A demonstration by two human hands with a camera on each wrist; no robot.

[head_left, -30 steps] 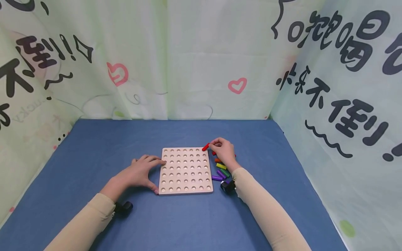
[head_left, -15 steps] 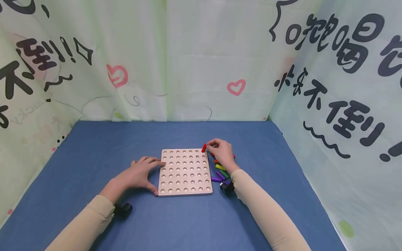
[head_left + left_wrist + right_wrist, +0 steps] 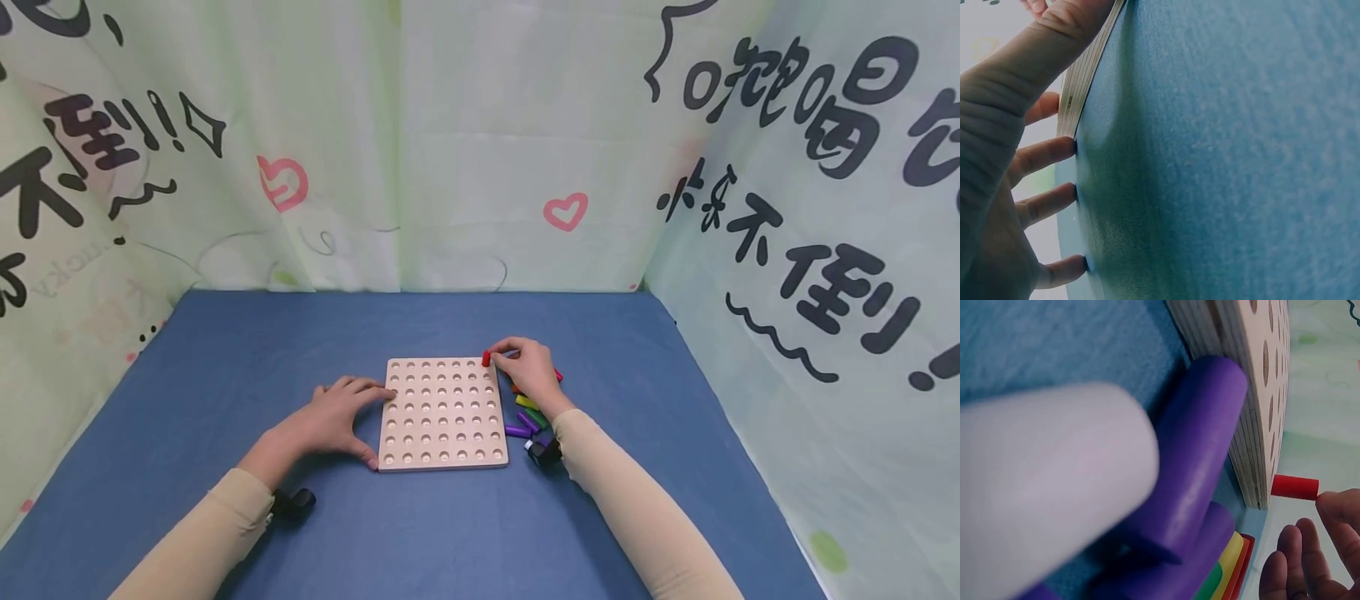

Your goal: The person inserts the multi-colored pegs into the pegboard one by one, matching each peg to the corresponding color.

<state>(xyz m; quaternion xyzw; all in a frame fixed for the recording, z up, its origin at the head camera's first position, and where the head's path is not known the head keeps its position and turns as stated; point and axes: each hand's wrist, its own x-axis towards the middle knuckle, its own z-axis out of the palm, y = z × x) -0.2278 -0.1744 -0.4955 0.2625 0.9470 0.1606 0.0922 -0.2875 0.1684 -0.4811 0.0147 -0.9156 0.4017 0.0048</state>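
A pale wooden board (image 3: 435, 430) with rows of round holes lies flat on the blue cloth. At its far right corner a red peg (image 3: 486, 359) stands upright, and the right wrist view shows this red peg (image 3: 1295, 487) with its lower end against the board's face. My right hand (image 3: 528, 367) pinches the peg's upper end between thumb and finger. Along the board's left edge rests my left hand (image 3: 333, 421), fingers spread, one fingertip on the edge and the thumb at the near left corner. Its other fingertips touch the cloth in the left wrist view.
Right of the board lie loose pegs: purple (image 3: 517, 432), green (image 3: 537, 417), yellow (image 3: 527, 402) and red (image 3: 558, 375), partly under my right hand. A blurred white cylinder (image 3: 1054, 487) fills the near side of the right wrist view. Printed curtains (image 3: 465, 167) surround the table.
The red peg has turned from tilted to upright at the board's far right corner, and my right hand has shifted slightly with it. My left hand has stayed on the board's edge.
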